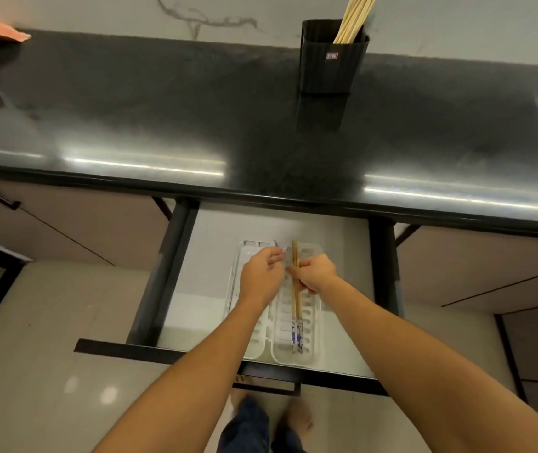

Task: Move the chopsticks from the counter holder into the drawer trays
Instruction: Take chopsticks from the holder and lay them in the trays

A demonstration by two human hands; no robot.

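Your right hand (316, 273) pinches a pair of chopsticks (296, 299) lying lengthwise in the right tray (313, 322). Your left hand (261, 274), fingers curled and holding nothing visible, hovers over the left tray (248, 248). Both trays sit in the open drawer (208, 256). More chopsticks (354, 16) stand in the black holder (333, 60) on the counter (163, 109).

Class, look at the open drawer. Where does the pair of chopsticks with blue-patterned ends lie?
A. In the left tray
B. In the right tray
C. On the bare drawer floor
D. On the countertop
B: the chopsticks lie lengthwise in the right tray, with the right hand on them.
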